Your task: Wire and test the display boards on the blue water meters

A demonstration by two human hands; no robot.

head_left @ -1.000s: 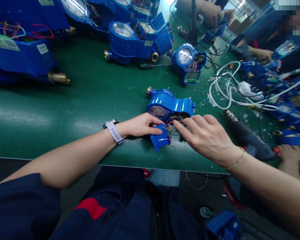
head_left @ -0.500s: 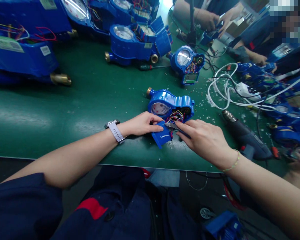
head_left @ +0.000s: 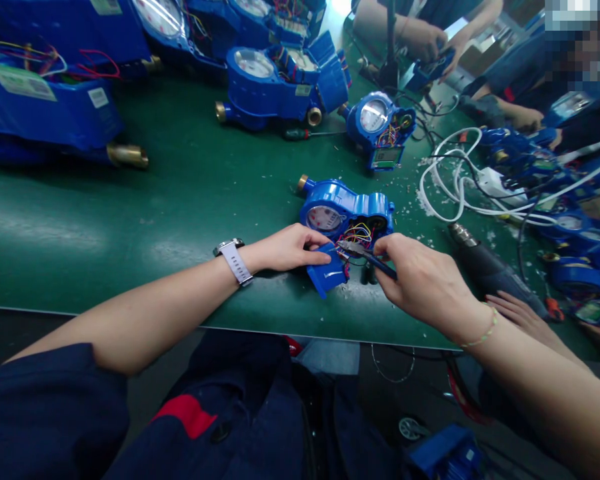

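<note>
A blue water meter (head_left: 347, 203) with a round dial and a brass pipe end lies on the green bench, its side compartment open. Thin coloured wires (head_left: 359, 233) run from that compartment to a blue cover (head_left: 326, 272). My left hand (head_left: 300, 248) pinches the cover's upper edge between thumb and fingers. In my right hand (head_left: 415, 273) is a pair of pliers (head_left: 363, 252); the metal jaws lie over the wires, beside the cover. Whether the jaws touch a wire I cannot tell.
Another opened meter (head_left: 377, 130) and a screwdriver (head_left: 310, 134) lie behind. More blue meters (head_left: 275, 87) stand at the back and left. To the right are a heat gun (head_left: 495, 267), a white cable (head_left: 447, 213) and a co-worker's hand (head_left: 515, 310) by the heat gun.
My right hand has drawn back slightly to the right with the pliers, showing more of their jaws. A co-worker's hand has come in at the heat gun. My left hand keeps its grip.
</note>
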